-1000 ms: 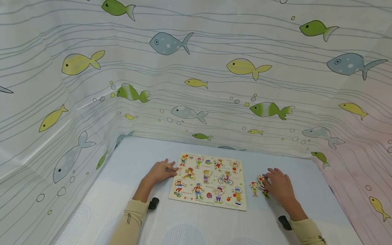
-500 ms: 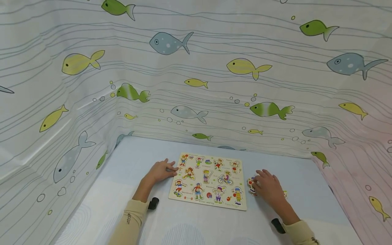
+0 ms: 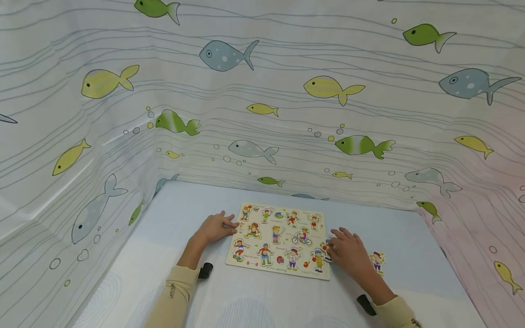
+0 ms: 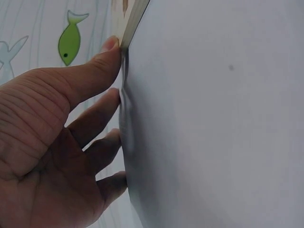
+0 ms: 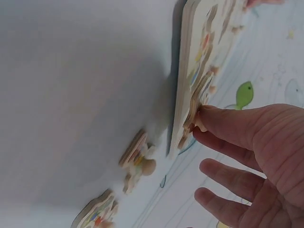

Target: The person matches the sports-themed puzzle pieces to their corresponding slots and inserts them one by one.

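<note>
A wooden puzzle board lies on the table, covered with flat figure pieces of children playing sports. My left hand rests at its left side; in the left wrist view the thumb touches the board's edge, while the other fingertips rest on the tabletop. At the board's right edge, my right hand pinches a puzzle piece between thumb and index finger, its other fingers spread loosely. Two loose pieces show in the right wrist view: one with a round knob, another near the bottom.
To the right of the right hand lies a loose figure piece with a purple cap. Fish-patterned sheeting stands around the back and sides of the pale table. Dark wrist cameras sit on both wrists.
From the loose pieces, my right hand has moved left to the board's right edge, carrying a piece. A loose piece behind it has come into view. The left hand stays put.
</note>
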`<control>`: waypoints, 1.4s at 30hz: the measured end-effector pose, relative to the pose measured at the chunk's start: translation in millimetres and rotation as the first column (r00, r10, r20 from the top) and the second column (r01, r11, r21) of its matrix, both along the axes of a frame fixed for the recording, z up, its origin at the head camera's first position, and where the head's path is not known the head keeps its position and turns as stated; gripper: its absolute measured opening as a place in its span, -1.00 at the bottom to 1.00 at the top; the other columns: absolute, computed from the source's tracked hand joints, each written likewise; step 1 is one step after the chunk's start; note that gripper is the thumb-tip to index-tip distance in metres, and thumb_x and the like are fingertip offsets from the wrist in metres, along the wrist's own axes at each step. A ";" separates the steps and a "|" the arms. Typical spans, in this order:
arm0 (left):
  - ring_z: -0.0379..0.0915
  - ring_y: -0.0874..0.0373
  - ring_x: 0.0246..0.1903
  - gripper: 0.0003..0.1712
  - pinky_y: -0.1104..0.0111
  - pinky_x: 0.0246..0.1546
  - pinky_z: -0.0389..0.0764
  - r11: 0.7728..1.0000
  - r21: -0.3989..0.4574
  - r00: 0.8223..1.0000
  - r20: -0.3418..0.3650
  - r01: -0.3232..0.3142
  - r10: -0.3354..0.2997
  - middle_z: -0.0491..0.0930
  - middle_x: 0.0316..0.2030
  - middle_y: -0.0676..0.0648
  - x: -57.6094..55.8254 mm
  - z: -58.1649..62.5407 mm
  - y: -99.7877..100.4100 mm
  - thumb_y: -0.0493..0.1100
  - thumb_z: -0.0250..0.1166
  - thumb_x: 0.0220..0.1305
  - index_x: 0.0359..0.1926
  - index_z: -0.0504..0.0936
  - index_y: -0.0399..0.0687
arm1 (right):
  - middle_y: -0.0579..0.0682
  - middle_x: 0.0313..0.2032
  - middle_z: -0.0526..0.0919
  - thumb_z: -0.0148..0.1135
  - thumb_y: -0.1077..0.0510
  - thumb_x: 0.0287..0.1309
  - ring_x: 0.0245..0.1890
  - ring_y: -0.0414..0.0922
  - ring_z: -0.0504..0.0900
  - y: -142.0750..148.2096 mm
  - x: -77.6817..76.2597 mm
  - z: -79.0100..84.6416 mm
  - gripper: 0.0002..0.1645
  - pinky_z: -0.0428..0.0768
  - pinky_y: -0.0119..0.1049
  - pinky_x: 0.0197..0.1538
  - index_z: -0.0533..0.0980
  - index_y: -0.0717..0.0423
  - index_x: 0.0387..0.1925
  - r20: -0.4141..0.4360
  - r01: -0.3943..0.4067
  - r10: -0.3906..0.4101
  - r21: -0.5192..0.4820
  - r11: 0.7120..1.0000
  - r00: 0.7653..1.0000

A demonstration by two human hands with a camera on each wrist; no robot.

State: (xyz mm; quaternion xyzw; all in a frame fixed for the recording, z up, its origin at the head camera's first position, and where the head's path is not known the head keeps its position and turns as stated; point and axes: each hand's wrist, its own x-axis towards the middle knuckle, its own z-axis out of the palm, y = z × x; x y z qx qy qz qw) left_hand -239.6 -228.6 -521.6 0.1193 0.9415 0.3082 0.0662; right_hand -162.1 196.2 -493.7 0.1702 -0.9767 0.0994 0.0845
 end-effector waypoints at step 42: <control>0.06 -0.27 0.40 -0.67 -0.17 0.38 0.04 1.000 -0.001 1.000 -0.003 0.001 -0.001 0.47 0.24 -0.12 -0.4 -2.7 -0.1 -0.04 0.47 0.13 -0.07 0.75 0.00 | 0.04 0.17 0.58 0.49 0.06 0.06 0.33 0.15 0.35 -18.3 2.6 -6.9 -0.89 0.26 0.32 0.28 0.67 -0.08 -0.37 0.147 -0.148 0.144 0.023 0.989 0.979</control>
